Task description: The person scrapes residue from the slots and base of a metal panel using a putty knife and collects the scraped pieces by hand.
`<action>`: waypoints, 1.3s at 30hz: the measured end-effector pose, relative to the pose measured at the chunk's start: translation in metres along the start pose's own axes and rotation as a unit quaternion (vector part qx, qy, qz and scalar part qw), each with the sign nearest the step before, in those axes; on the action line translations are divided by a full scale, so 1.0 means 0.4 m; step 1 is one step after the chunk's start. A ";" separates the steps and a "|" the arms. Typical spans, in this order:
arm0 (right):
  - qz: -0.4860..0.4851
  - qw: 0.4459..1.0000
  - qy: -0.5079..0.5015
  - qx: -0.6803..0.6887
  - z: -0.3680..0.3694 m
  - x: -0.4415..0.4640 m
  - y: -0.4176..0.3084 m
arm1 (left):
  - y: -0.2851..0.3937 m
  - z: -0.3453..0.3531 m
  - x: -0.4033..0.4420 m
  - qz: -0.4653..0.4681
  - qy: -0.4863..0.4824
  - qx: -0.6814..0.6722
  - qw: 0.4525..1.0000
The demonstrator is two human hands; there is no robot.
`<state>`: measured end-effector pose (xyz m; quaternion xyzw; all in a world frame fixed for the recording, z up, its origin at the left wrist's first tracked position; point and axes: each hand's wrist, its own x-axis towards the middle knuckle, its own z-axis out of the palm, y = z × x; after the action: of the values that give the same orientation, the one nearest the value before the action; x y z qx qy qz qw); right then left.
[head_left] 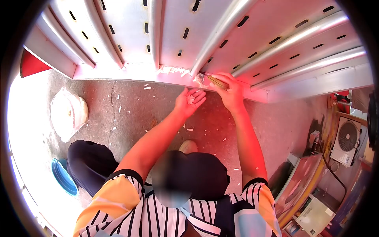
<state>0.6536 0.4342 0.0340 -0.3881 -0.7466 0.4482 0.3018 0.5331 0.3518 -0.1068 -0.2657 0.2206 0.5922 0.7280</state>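
My right hand (232,91) is closed around a brownish-handled tool (219,82); its slim tip points at the lower ledge, and its exact kind cannot be made out. Beneath the ledge, my left hand (188,103) is palm up with fingers spread, and small white flakes (191,98) lie in the palm. Both hands are at the lower edge of a large ribbed, slotted metal panel (173,23). White crumbly material (173,70) clings along its ledge, with a clump (198,81) beside the tool tip.
White scraps (147,88) are scattered over the concrete floor (102,110). To the left stand a white bag-like bundle (69,112) and a blue basin (64,177). At right are a fan unit (347,136), a cream box (316,217) and a dark cable (329,166).
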 end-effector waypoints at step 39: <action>0.050 0.990 0.070 -0.108 -0.076 -0.070 -0.058 | -0.027 0.002 0.028 -0.040 -0.007 0.041 0.998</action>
<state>0.6853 0.4168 0.0647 -0.4858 -0.7470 0.3512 0.2873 0.5459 0.3587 -0.1120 -0.2399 0.2287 0.5551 0.7629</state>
